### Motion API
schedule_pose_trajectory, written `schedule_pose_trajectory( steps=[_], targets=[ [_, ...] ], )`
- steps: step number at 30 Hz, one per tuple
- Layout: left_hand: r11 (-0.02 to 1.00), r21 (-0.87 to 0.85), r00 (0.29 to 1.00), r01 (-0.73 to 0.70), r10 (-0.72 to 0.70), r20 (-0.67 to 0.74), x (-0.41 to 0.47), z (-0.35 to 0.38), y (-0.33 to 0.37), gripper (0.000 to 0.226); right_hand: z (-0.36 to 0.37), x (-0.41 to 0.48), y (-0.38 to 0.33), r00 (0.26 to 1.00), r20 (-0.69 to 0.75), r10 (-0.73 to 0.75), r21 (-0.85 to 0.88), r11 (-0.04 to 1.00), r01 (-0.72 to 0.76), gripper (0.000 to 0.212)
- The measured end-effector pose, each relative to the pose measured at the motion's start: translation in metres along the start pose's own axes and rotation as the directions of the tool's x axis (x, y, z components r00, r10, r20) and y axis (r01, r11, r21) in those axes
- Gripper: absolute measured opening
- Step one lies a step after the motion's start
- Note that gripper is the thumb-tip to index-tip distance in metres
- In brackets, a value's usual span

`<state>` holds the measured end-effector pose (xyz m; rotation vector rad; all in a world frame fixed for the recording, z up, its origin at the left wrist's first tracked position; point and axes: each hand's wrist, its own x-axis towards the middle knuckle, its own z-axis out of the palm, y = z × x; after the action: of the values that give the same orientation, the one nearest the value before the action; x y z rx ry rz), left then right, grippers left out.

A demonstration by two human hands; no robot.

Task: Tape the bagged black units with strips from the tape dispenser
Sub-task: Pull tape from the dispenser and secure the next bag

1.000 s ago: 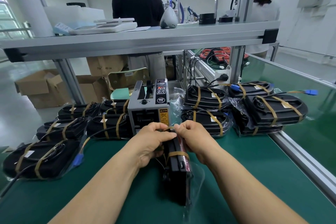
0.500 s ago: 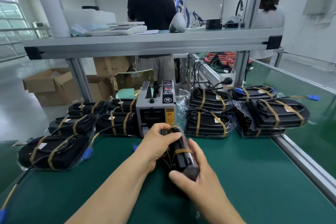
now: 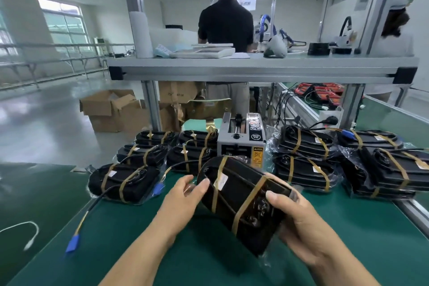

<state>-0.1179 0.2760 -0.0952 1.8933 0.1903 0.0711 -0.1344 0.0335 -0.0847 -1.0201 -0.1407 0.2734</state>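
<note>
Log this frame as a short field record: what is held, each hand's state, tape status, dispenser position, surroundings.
held item: bagged black unit, lifted and tilted over the green mat
left hand: gripping the unit's left end
right hand: gripping its lower right end
tape: two tan strips across the held unit
tape dispenser: directly behind the unit
surroundings: taped units piled on both sides

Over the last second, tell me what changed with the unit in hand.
The bagged unit was on edge at the tape dispenser; now it is turned flat-side up, nearer the body. The right hand shifted its grip to the near end; the left hand moved to the side. The taped piles stayed put.
</note>
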Motion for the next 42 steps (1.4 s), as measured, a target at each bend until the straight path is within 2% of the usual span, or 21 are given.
schedule_pose_trajectory(
  steps=[2,4,6,9,12,14,17,20,25,27,33,39,42],
  targets=[
    [0.978,-0.194,0.991,0.073,-0.049,0.128,-0.001,-0.02,0.0,0.085,0.015,0.016,-0.006,0.994,0.082,0.067,0.052,0.996,-0.072,0.056],
    [0.949,-0.299,0.986,0.095,-0.049,0.157,0.0,-0.038,0.006,0.069,0.033,0.033,-0.009,0.986,0.125,0.107,0.078,0.99,-0.117,0.05],
    [0.93,-0.361,0.996,0.071,-0.049,0.069,0.008,-0.053,0.012,0.053,0.058,0.052,-0.01,0.987,0.114,0.11,0.053,0.992,-0.116,0.045],
    [0.85,-0.527,0.989,0.022,-0.097,-0.115,0.029,-0.075,0.02,0.04,0.102,0.08,-0.008,0.998,-0.004,0.058,-0.074,0.996,-0.058,0.049],
    [0.793,-0.61,0.942,0.006,-0.208,-0.262,0.06,-0.097,0.029,0.033,0.137,0.1,0.008,0.992,-0.086,-0.092,-0.238,0.969,0.069,0.048],
    [0.775,-0.631,0.92,-0.006,-0.244,-0.308,0.086,-0.108,0.035,0.034,0.155,0.113,0.02,0.971,-0.069,-0.227,-0.394,0.901,0.183,0.039],
    [0.769,-0.638,0.924,0.037,-0.269,-0.271,0.126,-0.113,0.044,0.038,0.172,0.143,0.032,0.953,-0.061,-0.297,-0.509,0.83,0.226,0.056],
    [0.786,-0.617,0.937,0.042,-0.246,-0.25,0.166,-0.112,0.049,0.037,0.175,0.183,0.03,0.948,-0.121,-0.294,-0.61,0.776,0.163,0.075],
    [0.86,-0.502,0.948,-0.087,-0.083,-0.307,0.228,-0.096,0.042,0.028,0.166,0.239,0.033,0.92,-0.223,-0.321,-0.602,0.788,0.129,0.078],
    [0.868,-0.49,0.956,-0.082,-0.07,-0.284,0.249,-0.086,0.038,0.029,0.157,0.258,0.036,0.904,-0.27,-0.333,-0.599,0.793,0.113,0.08],
    [0.871,-0.491,0.969,0.023,-0.14,-0.202,0.296,-0.056,0.023,0.03,0.13,0.294,0.052,0.877,-0.346,-0.334,-0.611,0.79,0.06,0.083],
    [0.87,-0.473,0.943,0.137,-0.262,-0.207,0.319,-0.049,0.007,0.023,0.12,0.315,0.067,0.915,-0.318,-0.25,-0.629,0.777,-0.006,0.078],
    [0.877,-0.458,0.941,0.147,-0.267,-0.208,0.325,-0.048,0.002,0.023,0.114,0.323,0.069,0.921,-0.319,-0.224,-0.661,0.749,-0.047,0.079]
  ],
)
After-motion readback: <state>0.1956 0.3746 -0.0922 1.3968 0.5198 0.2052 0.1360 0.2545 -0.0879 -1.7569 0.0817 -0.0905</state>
